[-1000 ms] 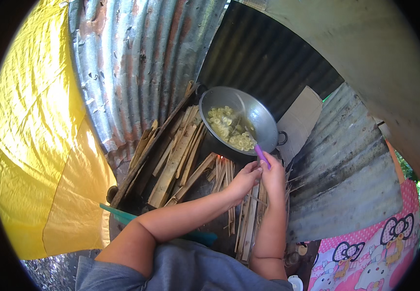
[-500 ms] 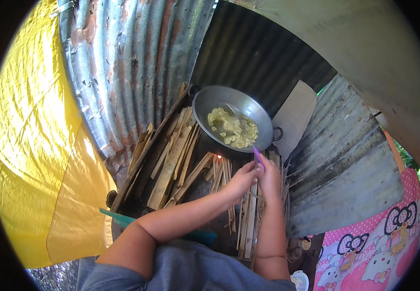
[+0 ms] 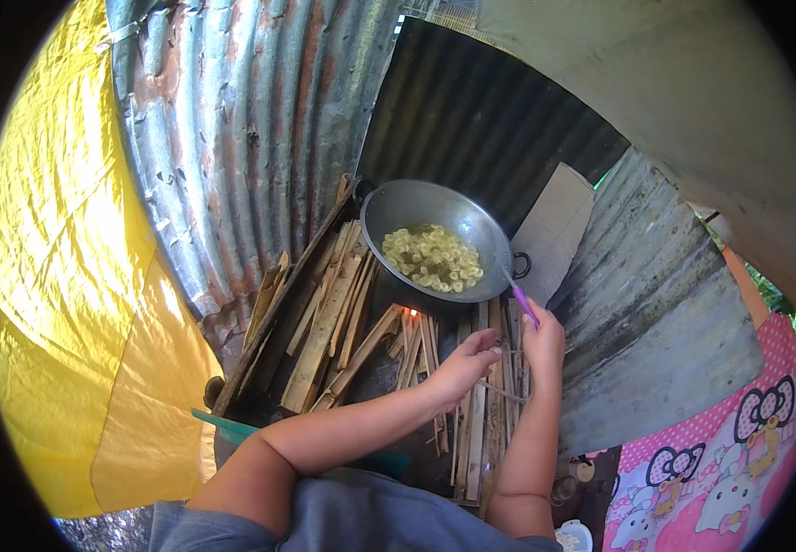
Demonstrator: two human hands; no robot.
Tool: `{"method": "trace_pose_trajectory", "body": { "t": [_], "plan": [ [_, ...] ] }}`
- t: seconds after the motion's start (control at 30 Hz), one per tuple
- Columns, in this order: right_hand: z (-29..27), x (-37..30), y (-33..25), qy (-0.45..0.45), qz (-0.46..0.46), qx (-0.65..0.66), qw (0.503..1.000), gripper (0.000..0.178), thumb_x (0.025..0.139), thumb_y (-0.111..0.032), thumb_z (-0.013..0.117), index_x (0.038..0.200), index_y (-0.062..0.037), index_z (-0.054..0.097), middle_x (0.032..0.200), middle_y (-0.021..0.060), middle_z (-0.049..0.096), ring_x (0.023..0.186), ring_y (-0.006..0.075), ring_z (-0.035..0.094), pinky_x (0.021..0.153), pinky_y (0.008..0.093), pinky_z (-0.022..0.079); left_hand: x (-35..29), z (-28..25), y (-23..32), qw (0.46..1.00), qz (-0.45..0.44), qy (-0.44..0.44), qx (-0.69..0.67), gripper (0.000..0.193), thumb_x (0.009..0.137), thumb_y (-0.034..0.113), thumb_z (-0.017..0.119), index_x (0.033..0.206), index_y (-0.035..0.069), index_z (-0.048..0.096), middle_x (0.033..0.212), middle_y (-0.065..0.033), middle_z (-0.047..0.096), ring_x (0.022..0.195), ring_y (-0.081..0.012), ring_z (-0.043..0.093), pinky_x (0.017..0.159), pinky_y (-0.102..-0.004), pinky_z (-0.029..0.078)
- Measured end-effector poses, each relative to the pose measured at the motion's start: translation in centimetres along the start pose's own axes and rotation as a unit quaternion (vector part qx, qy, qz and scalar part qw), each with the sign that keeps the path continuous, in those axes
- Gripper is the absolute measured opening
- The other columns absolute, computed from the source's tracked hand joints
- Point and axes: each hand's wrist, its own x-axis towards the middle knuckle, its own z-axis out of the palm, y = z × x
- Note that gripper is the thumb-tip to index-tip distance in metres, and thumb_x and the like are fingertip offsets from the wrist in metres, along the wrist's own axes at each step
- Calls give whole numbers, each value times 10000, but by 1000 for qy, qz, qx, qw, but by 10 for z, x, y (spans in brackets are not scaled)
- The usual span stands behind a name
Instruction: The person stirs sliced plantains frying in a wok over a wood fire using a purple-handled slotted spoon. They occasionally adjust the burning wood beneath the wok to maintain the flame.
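Note:
A wide metal wok (image 3: 499, 232) sits over the fire, with many small pale yellow round pieces (image 3: 433, 256) lying in liquid at its bottom. At the wok's right side, my right hand (image 3: 545, 342) grips a purple-handled cooking utensil (image 3: 524, 302). Its thin metal end meets the rim near the right loop handle; its full shape cannot be made out. My left hand (image 3: 468, 368) is apart from the utensil, below the wok, fingers loosely spread and holding nothing I can see.
Small flames (image 3: 411, 313) burn under the wok. Split firewood (image 3: 324, 317) lies to its left, and more sticks (image 3: 476, 419) extend toward me. Corrugated metal sheets (image 3: 232, 120) stand behind. Cardboard (image 3: 553, 225) leans at the right. Yellow cloth (image 3: 67, 304) hangs at left.
My right hand has drawn the utensil out of the pale pieces, toward the right rim. My left hand has come away from the right one. The pieces have spread out flatter.

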Motion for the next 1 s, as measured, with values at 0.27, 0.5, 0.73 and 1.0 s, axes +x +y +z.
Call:
{"method": "trace_pose_trajectory", "body": {
  "t": [0.27,0.5,0.73,1.0],
  "plan": [
    [42,-2,-11,-56,50,30,997,334,883,-156,552,1192,-36,584,1012,242,639,942,407,613,813,438,482,-2,-10,7,1000,13,11,-11,581,909,193,551,1416,42,310,1400,-108,404,1217,-197,450,992,-338,361],
    [36,25,-9,18,-10,83,996,312,884,-146,564,1167,-20,600,981,233,653,915,375,634,804,395,487,-1,-15,14,999,25,27,-15,573,916,187,540,1418,43,303,1402,-109,400,1241,-202,430,997,-336,360],
    [65,25,-23,-43,5,41,998,335,878,-160,559,1181,-20,584,1046,243,633,987,402,605,848,433,473,-4,-17,17,999,31,24,-20,563,918,198,541,1412,50,316,1382,-115,419,1218,-194,444,996,-333,359],
    [61,54,4,-16,1,108,994,307,883,-147,562,1161,-24,601,1028,235,642,974,388,616,831,418,481,-3,-25,26,998,18,39,-50,559,932,249,518,1417,61,315,1390,-105,425,1190,-172,461,970,-322,359]
  ]
}}
